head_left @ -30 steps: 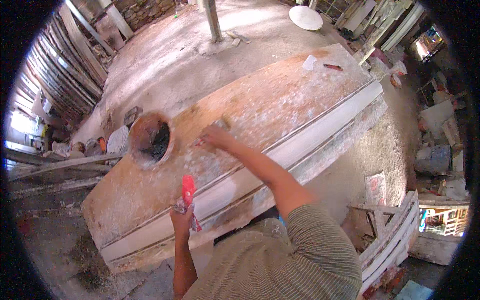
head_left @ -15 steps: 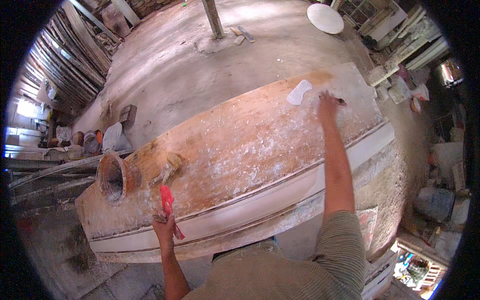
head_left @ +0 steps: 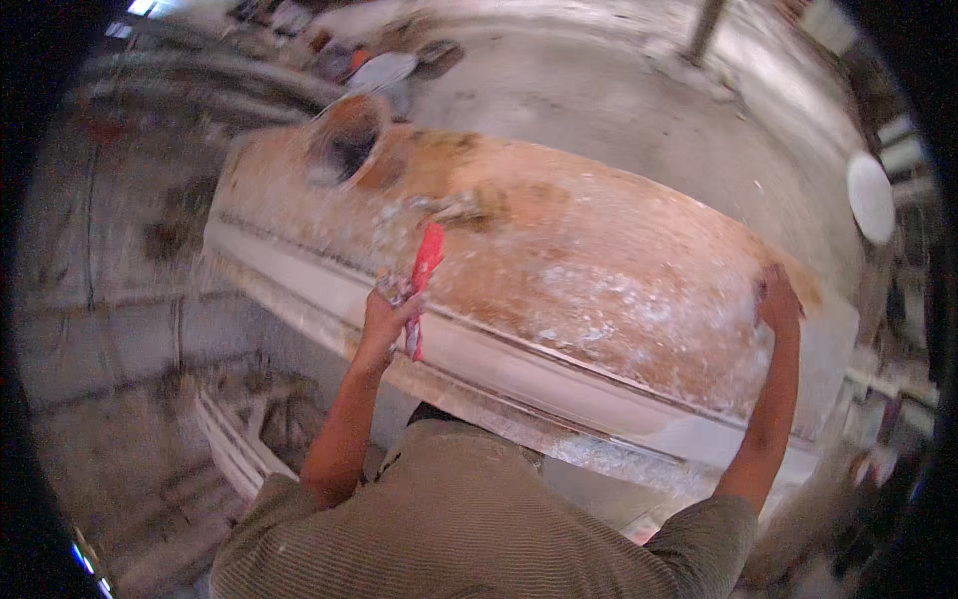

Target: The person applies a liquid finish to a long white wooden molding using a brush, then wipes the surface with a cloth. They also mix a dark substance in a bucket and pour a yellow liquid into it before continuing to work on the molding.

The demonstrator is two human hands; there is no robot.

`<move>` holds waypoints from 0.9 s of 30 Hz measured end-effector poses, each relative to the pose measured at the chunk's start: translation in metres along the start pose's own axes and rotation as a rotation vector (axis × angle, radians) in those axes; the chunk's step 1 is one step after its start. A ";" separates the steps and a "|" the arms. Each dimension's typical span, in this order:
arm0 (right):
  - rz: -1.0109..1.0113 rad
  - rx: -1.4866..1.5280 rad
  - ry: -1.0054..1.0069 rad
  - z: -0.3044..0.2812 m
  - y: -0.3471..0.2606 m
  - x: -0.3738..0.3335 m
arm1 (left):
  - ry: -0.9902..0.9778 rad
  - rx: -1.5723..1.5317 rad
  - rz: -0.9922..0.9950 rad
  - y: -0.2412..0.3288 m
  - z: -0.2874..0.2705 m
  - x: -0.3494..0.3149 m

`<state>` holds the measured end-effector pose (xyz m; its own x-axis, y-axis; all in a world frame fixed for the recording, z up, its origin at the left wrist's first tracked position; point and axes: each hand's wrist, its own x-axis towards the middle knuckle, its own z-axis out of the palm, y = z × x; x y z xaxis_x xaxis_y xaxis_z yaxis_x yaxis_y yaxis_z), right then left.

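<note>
My left hand (head_left: 387, 317) is closed round a long, flat red piece (head_left: 427, 262) smeared with white, held upright over the near edge of a large wooden panel (head_left: 559, 215). White residue coats the fingers. Far to the right, my right hand (head_left: 780, 299) reaches down onto the panel's surface with its fingers bent. A pale edge (head_left: 758, 303) shows beside those fingers, but blur hides what they hold. White flecks and smears cover much of the brown panel between my hands. A pale moulded strip (head_left: 559, 374) runs along its near side.
A brown hollow collar (head_left: 349, 142) rises from the panel's left end. Near it lies a crumpled tan scrap (head_left: 464, 207). Beyond are a post (head_left: 705, 32), a white round disc (head_left: 871, 198) and a pale bag (head_left: 384, 72). A slatted wooden frame (head_left: 239, 439) stands at lower left.
The view has swung, so the panel now slopes down to the right. My right hand has shifted to where the white flat piece lay, and that piece no longer shows separately. My left hand keeps the red piece.
</note>
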<state>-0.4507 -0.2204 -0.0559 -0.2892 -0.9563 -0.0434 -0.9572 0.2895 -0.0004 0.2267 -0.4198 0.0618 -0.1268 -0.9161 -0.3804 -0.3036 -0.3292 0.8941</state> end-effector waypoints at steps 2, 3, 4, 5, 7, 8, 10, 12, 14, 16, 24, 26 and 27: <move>0.316 0.075 -0.581 -0.050 -0.038 0.029 | 0.076 -0.097 -0.012 -0.005 -0.009 -0.021; 0.249 0.121 -0.632 -0.056 -0.045 0.033 | 0.090 -0.136 -0.019 -0.005 -0.013 -0.027; 0.178 0.179 -0.698 -0.053 -0.048 0.035 | 0.107 -0.158 -0.032 -0.002 -0.014 -0.031; -0.036 0.152 -0.492 -0.028 -0.026 0.021 | 0.118 -0.186 -0.039 -0.002 -0.019 -0.040; -0.289 0.077 -0.217 0.004 0.004 0.000 | 0.180 -0.303 -0.100 -0.009 -0.031 -0.050; -0.267 0.079 -0.286 0.004 0.013 -0.003 | 0.203 -0.332 -0.084 -0.008 -0.037 -0.058; -0.132 0.122 -0.555 0.007 0.045 -0.013 | 0.231 -0.400 -0.066 -0.004 -0.042 -0.063; -0.169 0.111 -0.378 0.026 0.073 -0.036 | 0.270 -0.451 -0.068 -0.019 -0.050 -0.067; -0.285 0.169 -0.309 0.031 0.084 -0.057 | 0.291 -0.529 -0.085 -0.031 -0.050 -0.066; -0.180 0.163 -0.370 0.011 0.033 -0.051 | 0.373 -0.599 -0.119 -0.032 -0.048 -0.084; -0.092 0.233 -0.446 -0.001 -0.004 -0.061 | 0.228 -0.773 -0.199 -0.040 -0.044 -0.088; -0.429 0.116 -0.399 -0.020 -0.103 -0.009 | 0.243 -0.757 -0.156 -0.048 -0.041 -0.097; -0.466 0.181 -0.330 -0.031 -0.171 0.015 | 0.207 -0.780 -0.156 -0.044 -0.039 -0.102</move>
<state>-0.2916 -0.2856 -0.0253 0.2073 -0.9294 -0.3054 -0.9564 -0.1268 -0.2631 0.2894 -0.3209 0.0702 0.0621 -0.8451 -0.5310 0.4499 -0.4513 0.7707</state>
